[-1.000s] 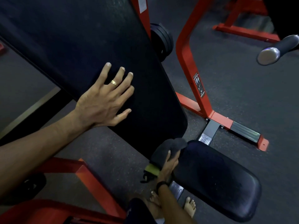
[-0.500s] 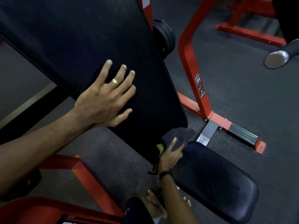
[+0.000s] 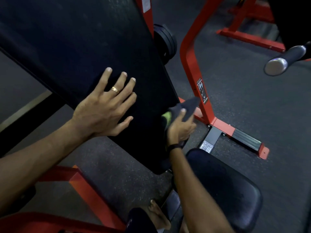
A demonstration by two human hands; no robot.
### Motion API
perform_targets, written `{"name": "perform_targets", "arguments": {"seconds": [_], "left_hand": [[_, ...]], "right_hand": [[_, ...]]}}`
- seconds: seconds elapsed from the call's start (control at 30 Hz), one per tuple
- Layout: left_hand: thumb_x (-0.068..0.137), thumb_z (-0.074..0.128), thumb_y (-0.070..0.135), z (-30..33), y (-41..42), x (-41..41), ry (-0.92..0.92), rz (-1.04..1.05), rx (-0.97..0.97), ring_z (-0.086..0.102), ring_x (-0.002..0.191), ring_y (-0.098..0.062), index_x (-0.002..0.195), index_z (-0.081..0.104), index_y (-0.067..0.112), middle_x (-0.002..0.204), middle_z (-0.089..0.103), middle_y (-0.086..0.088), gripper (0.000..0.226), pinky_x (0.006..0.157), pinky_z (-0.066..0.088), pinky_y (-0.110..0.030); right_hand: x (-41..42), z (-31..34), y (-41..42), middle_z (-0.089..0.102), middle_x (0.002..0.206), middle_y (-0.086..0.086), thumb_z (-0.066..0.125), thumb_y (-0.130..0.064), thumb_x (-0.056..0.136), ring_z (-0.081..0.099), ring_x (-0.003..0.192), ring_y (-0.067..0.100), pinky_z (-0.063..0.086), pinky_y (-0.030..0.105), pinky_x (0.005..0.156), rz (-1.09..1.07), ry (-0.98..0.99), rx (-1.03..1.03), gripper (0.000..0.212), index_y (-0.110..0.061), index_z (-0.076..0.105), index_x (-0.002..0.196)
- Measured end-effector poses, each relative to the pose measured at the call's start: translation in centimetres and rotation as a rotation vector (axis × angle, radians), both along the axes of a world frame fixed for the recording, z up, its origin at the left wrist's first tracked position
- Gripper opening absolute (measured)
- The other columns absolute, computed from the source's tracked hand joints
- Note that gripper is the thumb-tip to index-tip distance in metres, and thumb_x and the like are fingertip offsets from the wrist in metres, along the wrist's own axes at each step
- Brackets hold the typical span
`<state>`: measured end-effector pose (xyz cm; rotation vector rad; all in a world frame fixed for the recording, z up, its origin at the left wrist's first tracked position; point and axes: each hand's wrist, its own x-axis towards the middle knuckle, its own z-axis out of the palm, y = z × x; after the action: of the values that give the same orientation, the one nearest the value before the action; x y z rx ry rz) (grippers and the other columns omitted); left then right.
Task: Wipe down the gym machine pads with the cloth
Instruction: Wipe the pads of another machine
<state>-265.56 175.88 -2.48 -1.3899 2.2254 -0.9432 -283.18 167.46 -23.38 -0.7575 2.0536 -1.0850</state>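
The person is partway through the wiping, and how much is finished cannot be read from the surfaces: neither pad shows a clear wet or clean patch in this dim light. The big sloped back pad [image 3: 80, 47] serves as the landmark. The left hand [image 3: 104, 108] lies flat on its lower face, fingers straight and spread, a ring on one finger, apparently bracing the pad. The right hand [image 3: 180, 126] is at the pad's lower right edge, fingers curled around a dark cloth [image 3: 190, 106] with a yellow-green patch showing on the side nearest the pad. The cloth sits against or just beside that edge; contact is hard to tell because of blur. This looks like a pass along the side of the back pad. The seat pad [image 3: 225, 187] sits below and to the right of the back pad, with the right forearm crossing its near corner. Judging from this, the back pad's broad face and the seat pad may still need wiping.
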Motion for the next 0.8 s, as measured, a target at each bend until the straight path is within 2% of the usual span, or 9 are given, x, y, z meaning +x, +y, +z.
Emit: {"name": "perform_targets", "arguments": {"seconds": [0.1,0.17,0.23,0.3,0.4,0.47,0.57,0.67,0.8], "left_hand": [[0.096,0.033,0.056,0.1,0.2,-0.4,0.015,0.005,0.01,0.029,0.144,-0.045,0.136,0.05,0.002,0.156,0.031,-0.026,0.07,0.116,0.015,-0.068],[0.096,0.033,0.056,0.0,0.1,-0.3,0.025,-0.01,0.023,0.029,0.144,-0.045,0.137,0.05,0.002,0.156,0.031,-0.026,0.07,0.116,0.014,-0.068],[0.096,0.034,0.056,0.0,0.2,-0.3,0.007,-0.011,0.014,0.029,0.144,-0.045,0.136,0.051,0.002,0.156,0.032,-0.026,0.069,0.116,0.015,-0.068],[0.095,0.036,0.055,0.0,0.1,-0.3,-0.008,-0.021,-0.014,0.031,0.143,-0.045,0.135,0.052,0.002,0.155,0.033,-0.026,0.068,0.116,0.015,-0.068],[0.096,0.036,0.055,-0.3,0.1,-0.3,-0.01,-0.018,-0.023,0.032,0.143,-0.044,0.134,0.053,0.002,0.155,0.034,-0.026,0.067,0.117,0.015,-0.068],[0.096,0.034,0.055,-0.5,0.1,-0.2,0.0,-0.014,-0.025,0.032,0.142,-0.045,0.134,0.052,0.002,0.154,0.034,-0.026,0.067,0.117,0.015,-0.068],[0.096,0.035,0.054,-0.5,0.0,-0.1,0.007,-0.048,-0.036,0.032,0.142,-0.045,0.134,0.052,0.002,0.154,0.034,-0.026,0.067,0.116,0.015,-0.068],[0.096,0.035,0.054,-0.4,0.0,-0.2,0.005,-0.044,-0.039,0.031,0.143,-0.046,0.134,0.052,0.001,0.155,0.033,-0.027,0.067,0.117,0.014,-0.068],[0.097,0.034,0.054,-0.3,0.1,-0.2,0.005,-0.03,-0.03,0.031,0.143,-0.045,0.135,0.051,0.001,0.155,0.032,-0.027,0.067,0.117,0.013,-0.068]], "right_hand": [[2.6,1.0,8.3,0.054,0.125,0.016,0.041,-0.064,0.094,0.054,0.112,0.031,0.048,0.042,0.091,0.177,0.058,-0.24,0.07,-0.013,0.056,0.14],[2.0,-1.3,13.0,0.054,0.125,0.015,0.044,-0.058,0.097,0.055,0.108,0.031,0.046,0.039,0.085,0.297,0.064,-0.237,0.065,-0.009,0.057,0.138],[0.2,-3.2,13.2,0.054,0.128,0.019,0.039,-0.065,0.094,0.056,0.112,0.038,0.042,0.038,0.087,0.271,0.091,-0.16,0.075,-0.01,0.054,0.141],[-1.8,-3.7,10.3,0.049,0.138,0.018,0.038,-0.066,0.09,0.05,0.125,0.039,0.039,0.038,0.096,0.084,-0.075,0.08,0.078,-0.014,0.047,0.148],[-4.3,-2.9,3.5,0.054,0.13,0.013,0.039,-0.046,0.103,0.051,0.126,0.032,0.04,0.037,0.09,-0.05,-0.192,0.242,0.055,-0.005,0.049,0.139],[-4.4,-0.8,-0.8,0.057,0.115,0.012,0.039,-0.041,0.107,0.057,0.119,0.034,0.042,0.038,0.081,-0.076,-0.113,0.151,0.046,-0.003,0.056,0.128],[-0.3,2.3,-1.9,0.053,0.128,0.016,0.04,-0.06,0.099,0.051,0.123,0.034,0.043,0.045,0.098,0.081,-0.04,-0.108,0.066,-0.012,0.05,0.143],[2.1,2.6,4.8,0.049,0.127,0.012,0.038,-0.068,0.094,0.049,0.119,0.027,0.041,0.039,0.1,0.265,-0.057,-0.29,0.075,-0.011,0.051,0.142],[-1.3,-2.8,13.6,0.052,0.129,0.026,0.044,-0.047,0.103,0.053,0.113,0.038,0.037,0.031,0.091,0.41,0.057,-0.3,0.059,-0.001,0.052,0.139]]}}
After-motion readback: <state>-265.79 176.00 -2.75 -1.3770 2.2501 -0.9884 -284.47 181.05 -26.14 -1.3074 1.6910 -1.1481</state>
